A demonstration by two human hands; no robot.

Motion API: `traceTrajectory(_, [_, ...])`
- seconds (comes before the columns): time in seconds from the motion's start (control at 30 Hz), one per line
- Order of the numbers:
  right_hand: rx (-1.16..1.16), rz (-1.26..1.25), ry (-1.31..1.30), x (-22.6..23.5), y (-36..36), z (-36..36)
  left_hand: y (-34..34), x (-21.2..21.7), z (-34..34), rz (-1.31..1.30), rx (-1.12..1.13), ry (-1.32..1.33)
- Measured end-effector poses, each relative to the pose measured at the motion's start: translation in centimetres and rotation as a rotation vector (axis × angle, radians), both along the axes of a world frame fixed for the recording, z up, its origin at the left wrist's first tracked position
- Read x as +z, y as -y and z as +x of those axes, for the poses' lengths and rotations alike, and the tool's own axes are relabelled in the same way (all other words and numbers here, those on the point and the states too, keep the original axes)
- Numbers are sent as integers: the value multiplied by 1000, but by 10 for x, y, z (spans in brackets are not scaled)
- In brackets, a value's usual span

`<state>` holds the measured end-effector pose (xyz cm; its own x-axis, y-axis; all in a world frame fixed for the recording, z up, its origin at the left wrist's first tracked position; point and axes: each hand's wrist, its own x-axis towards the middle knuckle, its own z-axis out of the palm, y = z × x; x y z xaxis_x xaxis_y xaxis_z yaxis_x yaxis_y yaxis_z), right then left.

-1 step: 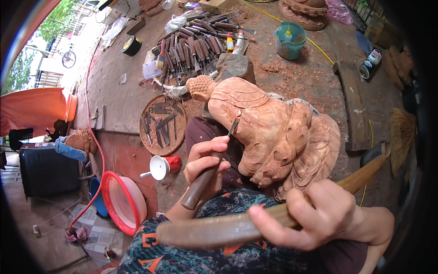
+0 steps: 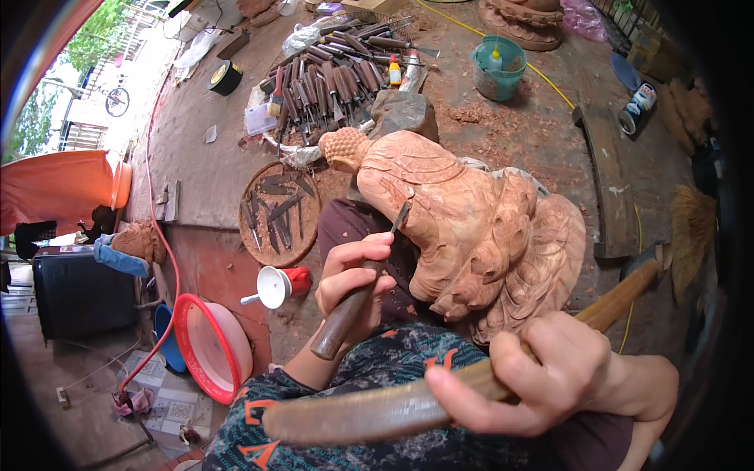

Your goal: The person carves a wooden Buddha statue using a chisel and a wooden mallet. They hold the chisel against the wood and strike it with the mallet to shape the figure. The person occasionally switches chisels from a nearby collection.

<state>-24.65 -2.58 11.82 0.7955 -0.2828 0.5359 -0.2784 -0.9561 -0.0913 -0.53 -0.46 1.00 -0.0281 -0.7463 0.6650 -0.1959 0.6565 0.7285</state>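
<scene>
Clearly, the left hand [image 2: 353, 271] has its grip clamped on a chisel [image 2: 341, 326], part of which is hidden behind the fingers. The blade end meets the carved wooden statue [image 2: 448, 204], though whether the edge bites in is hard to make out. The right hand [image 2: 554, 373] has its grip wrapped round a wooden stick [image 2: 353, 416], covering its middle; the stick's left end is blurred. The statue lies on its side just beyond the hands, the front of its head turned out of view and the lower edge of its base partly behind the right hand. Past it, a heap of tools [image 2: 338, 86] overlaps so thickly that many blades cannot be told apart. A round tray [image 2: 294, 250] holds dark metal pieces. The broom [image 2: 693, 235] is partly lost in the dark right edge.
</scene>
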Motion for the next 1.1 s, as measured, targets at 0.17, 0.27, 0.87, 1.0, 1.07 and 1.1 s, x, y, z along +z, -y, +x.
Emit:
traceTrajectory(0.17, [-78, -14, -152, 3, 1, 3, -1, -4, 3, -5, 21, 66])
traceTrajectory(0.27, [-60, -55, -132, -6, 4, 5, 1, -11, 15, -23, -19, 97])
traceTrajectory(0.87, [-6, 73, 93, -10, 5, 0, -1, 15, 0, 93, 27, 46])
traceTrajectory(1.0, [-109, -38, 14, -4, 6, 0, 4, 9, -2, 6, 20, 21])
traceTrajectory(1.07, [-140, -56, -19, 0, 5, 0, 2, 11, 0, 7, 24, 39])
traceTrajectory(1.1, [-107, -46, 6, -2, 5, -1, 2, 8, 0, 8, 23, 41])
